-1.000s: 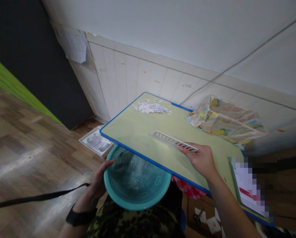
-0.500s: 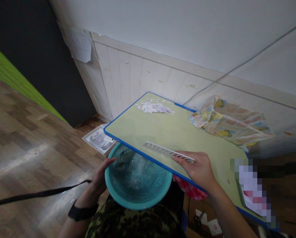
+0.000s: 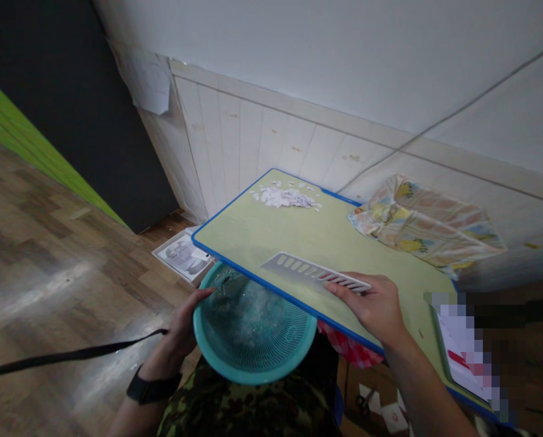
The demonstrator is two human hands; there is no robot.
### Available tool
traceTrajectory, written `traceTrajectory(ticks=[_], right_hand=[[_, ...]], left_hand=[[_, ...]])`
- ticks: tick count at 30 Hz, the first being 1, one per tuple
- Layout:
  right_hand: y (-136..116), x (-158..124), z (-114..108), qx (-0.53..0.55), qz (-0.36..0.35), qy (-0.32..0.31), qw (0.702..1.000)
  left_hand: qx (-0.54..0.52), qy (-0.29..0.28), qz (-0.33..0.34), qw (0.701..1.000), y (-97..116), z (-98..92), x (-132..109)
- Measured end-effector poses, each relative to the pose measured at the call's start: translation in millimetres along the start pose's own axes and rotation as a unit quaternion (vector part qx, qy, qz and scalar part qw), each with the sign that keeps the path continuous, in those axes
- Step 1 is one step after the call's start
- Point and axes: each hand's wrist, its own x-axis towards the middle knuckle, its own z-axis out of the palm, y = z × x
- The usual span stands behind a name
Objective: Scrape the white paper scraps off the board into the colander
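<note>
My left hand (image 3: 187,318) grips the left rim of a teal plastic basket (image 3: 253,377), its thumb over the edge. Whitish, shiny bits lie inside the basket, which sits at my lap under the near edge of a yellow-green table (image 3: 235,224) with a blue border. In my right hand (image 3: 376,303) is a flat white slotted scraper (image 3: 312,269), held by its right end just above the tabletop near that edge. A pile of small torn paper pieces (image 3: 285,196) lies at the far left corner of the table.
A patterned cloth (image 3: 429,221) lies at the table's back right, by the wall. On the right end is a white and red item (image 3: 463,358), partly pixelated. A white box (image 3: 183,258) stands on the floor at left. Scissors (image 3: 365,403) and paper scraps lie below the table.
My right hand has moved slightly right with the scraper, which has tilted so that more of its slotted face shows. My left hand and the basket are nearly unchanged.
</note>
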Motion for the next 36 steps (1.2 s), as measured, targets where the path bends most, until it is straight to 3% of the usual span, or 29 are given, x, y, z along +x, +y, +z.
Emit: traceTrajectory(ticks=[5,10,20,30,36], right_hand=[[30,37,4,-0.035,-0.006,0.09,0.995],[49,57,14,-0.038,-0.002,0.07,0.997],[32,44,13,0.007,0.002,-0.009,1.0],[25,30,3,0.005,0.009,-0.045,0.999],[11,4,-6,-0.016,0.023,0.021,0.999]], left_hand=[[-0.008,0.012,0.003,1.0,0,-0.3,2],[-0.016,0.016,-0.008,1.0,0,-2.6,3],[-0.021,0.036,-0.006,0.999,2,1.8,1],[-0.028,-0.001,-0.012,1.0,-3,0.0,4],[-0.019,-0.005,-0.02,1.0,-5,3.1,3]])
